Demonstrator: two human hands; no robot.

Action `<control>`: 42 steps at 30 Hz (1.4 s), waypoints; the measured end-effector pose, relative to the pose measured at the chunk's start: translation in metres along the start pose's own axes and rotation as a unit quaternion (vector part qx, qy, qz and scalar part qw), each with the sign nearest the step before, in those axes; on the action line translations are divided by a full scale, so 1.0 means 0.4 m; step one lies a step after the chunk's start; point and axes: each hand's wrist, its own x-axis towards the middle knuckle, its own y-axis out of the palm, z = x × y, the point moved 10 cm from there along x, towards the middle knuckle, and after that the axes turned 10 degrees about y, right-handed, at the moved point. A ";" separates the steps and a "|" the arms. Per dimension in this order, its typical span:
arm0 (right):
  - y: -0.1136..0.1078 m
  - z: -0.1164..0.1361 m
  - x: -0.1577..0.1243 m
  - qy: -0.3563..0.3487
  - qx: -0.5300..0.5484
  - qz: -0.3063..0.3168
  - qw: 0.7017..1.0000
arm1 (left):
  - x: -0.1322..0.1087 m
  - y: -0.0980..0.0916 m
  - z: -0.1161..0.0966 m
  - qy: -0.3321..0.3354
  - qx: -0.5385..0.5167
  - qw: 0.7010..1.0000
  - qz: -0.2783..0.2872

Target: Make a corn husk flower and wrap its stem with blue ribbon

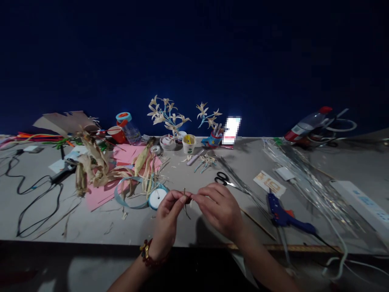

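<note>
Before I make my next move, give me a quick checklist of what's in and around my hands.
1. Thin strand pinched in left hand: ok.
2. Right hand gripping it too: cannot tell, too small to make out.
3. Scissors lying beyond right hand: ok.
4. Light-blue ribbon fully wound on its spool: not ok, a loop lies loose.
5. Blue glue gun cool: cannot tell.

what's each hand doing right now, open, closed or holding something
Left hand: closed, pinching a thin brownish strip.
Right hand: fingers bent, tips close beside the left hand's; whether it grips anything cannot be told.
</note>
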 end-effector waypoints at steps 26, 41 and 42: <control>0.123 -0.177 -0.096 0.368 0.614 -0.095 0.692 | -0.016 0.091 0.035 -0.041 0.031 0.996 0.076; 0.107 -0.184 -0.089 0.344 0.562 -0.108 0.744 | -0.018 0.105 0.029 -0.048 0.017 0.995 0.091; 0.107 -0.185 -0.088 0.345 0.562 -0.109 0.744 | -0.017 0.105 0.030 -0.048 0.017 0.995 0.091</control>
